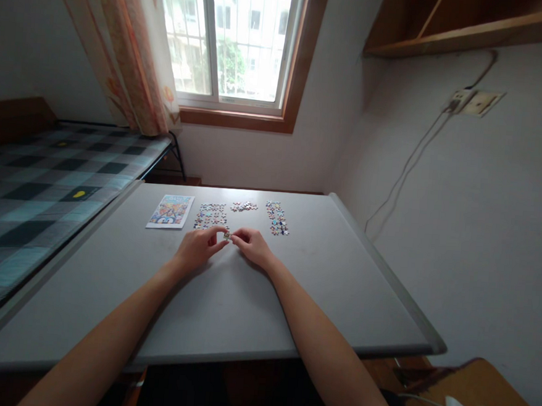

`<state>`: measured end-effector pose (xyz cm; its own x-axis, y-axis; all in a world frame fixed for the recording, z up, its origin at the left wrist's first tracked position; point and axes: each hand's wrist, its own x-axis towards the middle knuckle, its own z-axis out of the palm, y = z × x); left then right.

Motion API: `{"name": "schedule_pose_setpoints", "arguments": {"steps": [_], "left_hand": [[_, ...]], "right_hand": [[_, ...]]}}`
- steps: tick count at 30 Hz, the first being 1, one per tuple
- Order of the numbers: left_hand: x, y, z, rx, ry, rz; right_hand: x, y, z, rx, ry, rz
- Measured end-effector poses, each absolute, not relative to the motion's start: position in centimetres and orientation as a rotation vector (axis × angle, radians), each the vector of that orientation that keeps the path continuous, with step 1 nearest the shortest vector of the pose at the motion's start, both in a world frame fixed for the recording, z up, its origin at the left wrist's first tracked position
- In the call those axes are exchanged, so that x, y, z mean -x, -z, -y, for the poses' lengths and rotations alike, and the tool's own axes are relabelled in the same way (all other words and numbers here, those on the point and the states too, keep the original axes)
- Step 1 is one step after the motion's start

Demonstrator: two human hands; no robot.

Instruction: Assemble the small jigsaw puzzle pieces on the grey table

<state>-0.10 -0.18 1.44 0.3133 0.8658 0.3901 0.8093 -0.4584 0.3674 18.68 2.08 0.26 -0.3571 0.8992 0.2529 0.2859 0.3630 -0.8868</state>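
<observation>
Between my two hands is a small jigsaw puzzle piece (226, 235). My left hand (199, 245) pinches it with thumb and forefinger. From the other side, the fingertips of my right hand (250, 246) close on its edge. Just beyond my left hand, a block of loose puzzle pieces (211, 213) lies in rough rows. A small heap of pieces (244, 207) sits behind the hands, and a narrow column of pieces (276, 217) is to the right. Left of them lies a printed picture sheet (171, 212) with a colourful design.
The grey table (339, 294) has raised edges on its left and right. A bed with a checked cover (69, 164) stands to the left. A stool (485, 391) with a cable and small items is at the lower right. Behind the table is a window (245, 46).
</observation>
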Motion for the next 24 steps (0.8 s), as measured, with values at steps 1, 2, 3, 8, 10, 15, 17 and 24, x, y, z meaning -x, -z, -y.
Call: {"name": "schedule_pose_setpoints", "arguments": {"steps": [1,2,3,8,10,15,17,24], "left_hand": [[0.09,-1.45,0.20,-2.462,-0.834,-1.573],[0.08,-1.47,0.21,-2.463,-0.833,-1.568],[0.07,-1.48,0.23,-2.462,-0.831,-1.561],[0.02,-1.52,0.25,-2.449,-0.838,-1.532],[0.02,-1.51,0.25,-2.446,-0.835,-1.518],[0.07,-1.43,0.21,-2.449,-0.822,-1.505],[0.10,-1.34,0.16,-2.457,-0.816,-1.503],[0.14,-1.10,0.06,-2.475,-0.806,-1.461]], "right_hand": [[-18.70,-0.29,-2.06,1.036,-0.989,1.851],[-18.71,-0.31,-2.04,1.035,-0.991,1.858],[-18.71,-0.33,-2.03,1.033,-0.992,1.861],[-18.71,-0.38,-2.04,1.015,-0.998,1.863],[-18.72,-0.42,-2.04,1.011,-1.007,1.857],[-18.74,-0.54,-2.03,1.002,-1.032,1.850],[-18.73,-0.52,-2.04,0.998,-1.040,1.852],[-18.67,-0.23,-2.15,0.978,-1.047,1.853]]}}
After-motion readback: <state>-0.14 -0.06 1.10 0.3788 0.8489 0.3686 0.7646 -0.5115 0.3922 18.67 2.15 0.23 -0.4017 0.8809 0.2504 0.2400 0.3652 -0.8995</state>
